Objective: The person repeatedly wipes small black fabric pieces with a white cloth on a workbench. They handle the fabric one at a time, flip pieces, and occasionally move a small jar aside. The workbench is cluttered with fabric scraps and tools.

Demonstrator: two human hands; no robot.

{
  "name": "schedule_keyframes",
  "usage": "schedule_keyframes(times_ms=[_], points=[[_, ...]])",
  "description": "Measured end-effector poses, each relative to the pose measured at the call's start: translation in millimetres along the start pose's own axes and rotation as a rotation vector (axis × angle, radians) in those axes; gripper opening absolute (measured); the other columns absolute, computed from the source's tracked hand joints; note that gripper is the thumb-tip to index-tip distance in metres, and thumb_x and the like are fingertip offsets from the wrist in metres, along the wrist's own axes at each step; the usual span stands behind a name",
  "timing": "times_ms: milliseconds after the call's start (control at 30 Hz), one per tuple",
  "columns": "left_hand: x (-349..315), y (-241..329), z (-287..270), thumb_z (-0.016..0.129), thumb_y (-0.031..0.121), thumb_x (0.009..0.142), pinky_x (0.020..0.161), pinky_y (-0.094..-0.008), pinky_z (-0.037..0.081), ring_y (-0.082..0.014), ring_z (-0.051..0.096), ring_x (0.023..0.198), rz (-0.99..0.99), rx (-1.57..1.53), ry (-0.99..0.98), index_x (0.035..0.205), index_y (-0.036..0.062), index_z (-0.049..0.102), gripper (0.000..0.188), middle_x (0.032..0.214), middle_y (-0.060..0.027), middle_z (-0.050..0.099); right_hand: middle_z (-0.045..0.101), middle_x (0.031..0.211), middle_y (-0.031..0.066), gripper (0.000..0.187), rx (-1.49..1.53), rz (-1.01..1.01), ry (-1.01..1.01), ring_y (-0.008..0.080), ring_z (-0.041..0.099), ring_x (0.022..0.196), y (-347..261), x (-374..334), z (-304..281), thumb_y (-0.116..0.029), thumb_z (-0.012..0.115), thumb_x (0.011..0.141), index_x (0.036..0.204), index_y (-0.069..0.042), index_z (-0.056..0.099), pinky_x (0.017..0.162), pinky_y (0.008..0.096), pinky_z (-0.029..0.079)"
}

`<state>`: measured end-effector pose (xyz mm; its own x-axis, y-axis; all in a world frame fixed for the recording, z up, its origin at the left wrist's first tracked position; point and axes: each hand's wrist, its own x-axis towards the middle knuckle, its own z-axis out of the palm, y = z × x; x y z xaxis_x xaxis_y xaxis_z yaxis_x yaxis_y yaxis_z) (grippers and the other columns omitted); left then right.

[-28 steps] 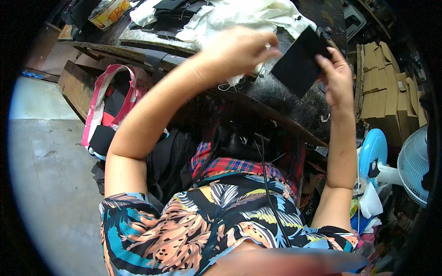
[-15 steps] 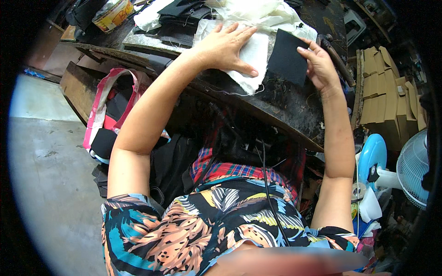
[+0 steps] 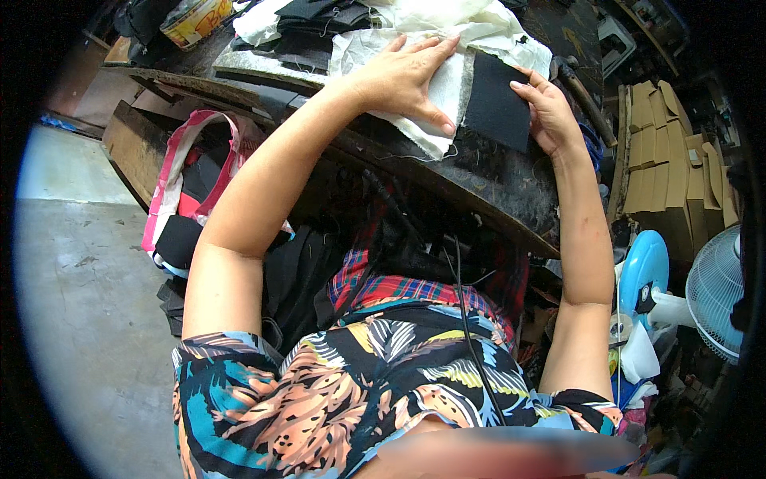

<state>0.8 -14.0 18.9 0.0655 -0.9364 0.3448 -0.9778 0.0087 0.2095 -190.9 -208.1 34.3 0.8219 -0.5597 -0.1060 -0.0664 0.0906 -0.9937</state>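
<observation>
My left hand [image 3: 409, 82] lies with spread fingers on a white cloth piece [image 3: 447, 92] with frayed edges, near the front edge of the dark worktable [image 3: 495, 180]. To its right, a black rectangular cloth piece [image 3: 496, 104] lies against the white cloth's side. The thumb and fingers of my right hand [image 3: 547, 110] pinch that black piece at its right edge. Behind my hands spreads a crumpled heap of white cloth [image 3: 487, 28]. A stack of black cloth pieces [image 3: 319, 28] sits at the back left.
A hammer-like wooden handle [image 3: 586, 104] lies right of my right hand. Folded brown cardboard [image 3: 662, 160] and a blue-and-white fan [image 3: 646, 275] stand on the right. At the left are a pink-trimmed bag [image 3: 171, 188] and a yellow tub [image 3: 195, 24].
The black cloth piece has turned slightly and now lies flatter, closer to the white cloth. My left hand has shifted a little to the right on the white cloth.
</observation>
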Motion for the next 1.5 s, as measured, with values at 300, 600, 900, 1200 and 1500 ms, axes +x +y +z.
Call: schedule_keyframes(times_ms=[300, 600, 900, 1200, 1500], points=[[3.9, -0.6, 3.4, 0.079, 0.065, 0.056, 0.117, -0.0528, 0.014, -0.0270, 0.028, 0.143, 0.001, -0.027, 0.021, 0.154, 0.0074, 0.004, 0.136, 0.150, -0.0118, 0.038, 0.063, 0.080, -0.0059, 0.035, -0.092, 0.065, -0.100, -0.0020, 0.048, 0.051, -7.0, 10.0, 8.3, -0.012, 0.064, 0.091, 0.124, -0.006, 0.057, 0.045, 0.0136, 0.038], [5.4, -4.5, 4.8, 0.078, 0.069, 0.053, 0.116, -0.0532, 0.017, -0.0294, 0.031, 0.141, 0.023, -0.048, 0.036, 0.153, 0.0064, 0.007, 0.138, 0.147, -0.0157, 0.041, 0.058, 0.070, -0.0091, 0.031, -0.154, 0.075, -0.059, -0.0021, 0.040, 0.043, -11.6, 7.9, 19.2, -0.015, 0.064, 0.091, 0.120, -0.009, 0.059, 0.037, 0.0147, 0.031], [5.6, -9.3, 10.8, 0.072, 0.075, 0.058, 0.116, -0.0529, 0.015, -0.0309, 0.025, 0.144, 0.063, 0.003, 0.078, 0.153, 0.0085, 0.020, 0.127, 0.152, -0.0212, 0.031, 0.061, 0.072, -0.0086, 0.030, -0.161, 0.049, -0.067, -0.0015, 0.043, 0.045, -6.9, 11.5, 17.2, -0.014, 0.064, 0.090, 0.120, -0.010, 0.060, 0.038, 0.0147, 0.032], [7.8, -14.5, 24.7, 0.061, 0.088, 0.056, 0.115, -0.0563, 0.015, -0.0328, 0.028, 0.143, 0.089, 0.134, 0.104, 0.150, 0.0161, 0.030, 0.122, 0.150, -0.0171, 0.036, 0.058, 0.069, -0.0089, 0.030, -0.254, -0.005, -0.032, -0.0016, 0.041, 0.044, -3.9, 12.3, 19.6, -0.016, 0.065, 0.090, 0.119, -0.011, 0.060, 0.037, 0.0148, 0.029], [5.5, -6.8, 11.8, 0.058, 0.075, 0.075, 0.117, -0.0517, 0.016, -0.0333, 0.026, 0.143, 0.035, 0.077, 0.013, 0.152, 0.0105, 0.022, 0.107, 0.150, -0.0245, 0.033, 0.057, 0.068, -0.0082, 0.028, -0.232, 0.036, -0.008, -0.0013, 0.040, 0.044, -6.3, 12.1, 21.6, -0.015, 0.064, 0.090, 0.118, -0.011, 0.061, 0.038, 0.0146, 0.029]])
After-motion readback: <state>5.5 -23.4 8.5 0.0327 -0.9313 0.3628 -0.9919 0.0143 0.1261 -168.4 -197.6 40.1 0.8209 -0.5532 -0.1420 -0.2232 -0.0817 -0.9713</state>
